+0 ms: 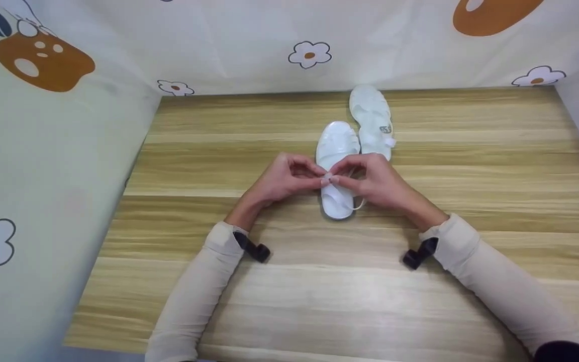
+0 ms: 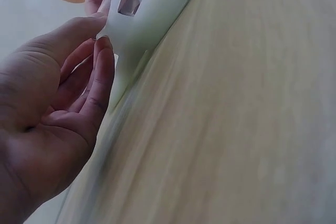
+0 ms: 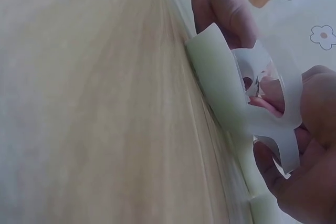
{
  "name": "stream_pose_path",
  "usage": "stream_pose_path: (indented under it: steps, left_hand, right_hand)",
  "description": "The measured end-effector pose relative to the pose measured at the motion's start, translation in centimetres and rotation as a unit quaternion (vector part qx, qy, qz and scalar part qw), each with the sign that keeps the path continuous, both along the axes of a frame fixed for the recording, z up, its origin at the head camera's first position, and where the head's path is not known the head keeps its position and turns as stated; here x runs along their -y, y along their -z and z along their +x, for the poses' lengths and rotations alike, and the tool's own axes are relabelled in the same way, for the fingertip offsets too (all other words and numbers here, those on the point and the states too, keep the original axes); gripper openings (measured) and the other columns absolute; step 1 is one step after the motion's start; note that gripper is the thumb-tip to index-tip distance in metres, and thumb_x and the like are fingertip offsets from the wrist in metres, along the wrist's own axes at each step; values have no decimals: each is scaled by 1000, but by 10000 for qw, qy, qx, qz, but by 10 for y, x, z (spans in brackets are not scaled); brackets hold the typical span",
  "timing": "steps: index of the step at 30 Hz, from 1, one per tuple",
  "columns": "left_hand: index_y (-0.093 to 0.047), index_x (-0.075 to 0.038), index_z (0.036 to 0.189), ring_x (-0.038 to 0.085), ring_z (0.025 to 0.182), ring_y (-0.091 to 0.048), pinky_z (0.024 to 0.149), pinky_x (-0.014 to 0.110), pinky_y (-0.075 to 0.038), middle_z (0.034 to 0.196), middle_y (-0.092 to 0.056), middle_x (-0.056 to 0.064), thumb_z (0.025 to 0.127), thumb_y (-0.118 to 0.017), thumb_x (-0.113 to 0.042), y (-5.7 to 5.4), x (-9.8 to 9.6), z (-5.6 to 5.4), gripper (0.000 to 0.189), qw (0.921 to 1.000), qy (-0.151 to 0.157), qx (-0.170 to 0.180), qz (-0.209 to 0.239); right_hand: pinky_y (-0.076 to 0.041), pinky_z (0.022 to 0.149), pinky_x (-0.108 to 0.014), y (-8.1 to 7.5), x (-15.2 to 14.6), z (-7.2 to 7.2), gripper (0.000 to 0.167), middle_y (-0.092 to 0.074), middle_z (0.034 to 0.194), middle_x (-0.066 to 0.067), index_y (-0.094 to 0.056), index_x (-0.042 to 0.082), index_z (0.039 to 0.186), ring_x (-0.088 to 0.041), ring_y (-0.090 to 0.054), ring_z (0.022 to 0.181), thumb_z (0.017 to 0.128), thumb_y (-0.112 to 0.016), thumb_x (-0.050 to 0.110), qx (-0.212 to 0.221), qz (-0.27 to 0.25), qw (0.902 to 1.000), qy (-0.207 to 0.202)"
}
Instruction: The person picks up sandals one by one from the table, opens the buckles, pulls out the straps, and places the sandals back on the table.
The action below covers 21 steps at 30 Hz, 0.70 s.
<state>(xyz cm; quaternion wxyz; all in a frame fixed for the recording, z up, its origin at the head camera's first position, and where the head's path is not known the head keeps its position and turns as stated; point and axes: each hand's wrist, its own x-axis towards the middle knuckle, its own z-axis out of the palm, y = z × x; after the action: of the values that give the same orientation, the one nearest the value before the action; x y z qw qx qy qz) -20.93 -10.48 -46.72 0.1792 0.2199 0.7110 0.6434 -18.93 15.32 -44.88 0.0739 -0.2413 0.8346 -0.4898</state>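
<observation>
A white sandal (image 1: 337,141) lies on the wooden table, its toe toward the back wall. My left hand (image 1: 292,177) comes in from the left and pinches the sandal's strap (image 1: 327,178) between thumb and fingertips. From the other side my right hand (image 1: 372,178) pinches the same strap area, fingertips nearly meeting the left ones. Whether a buckle sits between them is hidden. In the right wrist view the sandal's pale heel (image 3: 215,77) and cut-out upper show beside the fingers. A thin loose strap end curves out below my right hand.
A second white sandal (image 1: 367,105) lies just behind and right of the first, close to the wall, with a dark mark on its insole. The wood-grain table (image 1: 209,176) meets a cloth-covered wall (image 1: 249,45) at the back and left. Black wrist cameras (image 1: 259,251) hang below both sleeves.
</observation>
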Motion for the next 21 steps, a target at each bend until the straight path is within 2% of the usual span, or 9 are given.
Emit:
stream_pose_path:
  steps: [9, 17, 21]
  left_hand:
    - [-81, -3, 107, 18, 96, -80, 86, 30, -65, 102, -82, 11, 90, -89, -11, 2, 0, -1, 20, 9999, 15, 126, 99]
    - [-81, -3, 107, 18, 96, -80, 85, 30, -65, 104, -82, 12, 91, -89, -10, 3, 0, -1, 19, 9997, 89, 147, 172]
    - [-80, -1, 107, 20, 97, -80, 85, 31, -66, 105, -82, 13, 91, -88, -9, 3, 1, -1, 19, 9996, 123, 151, 209]
  right_hand:
    - [-55, 84, -23, 2, -1, -1, 13, -80, 101, -1, -82, 17, 109, -17, -71, 96, 100, -80, 26, 14, -132, 9999, -101]
    - [-56, 86, -23, 3, -3, -1, 13, -80, 103, 1, -81, 19, 111, -16, -73, 99, 101, -79, 26, 57, -325, 9992, -239]
    - [-56, 87, -23, 3, -4, -2, 13, -80, 103, -2, -80, 15, 112, -17, -74, 99, 101, -79, 22, 133, -380, 9989, -254]
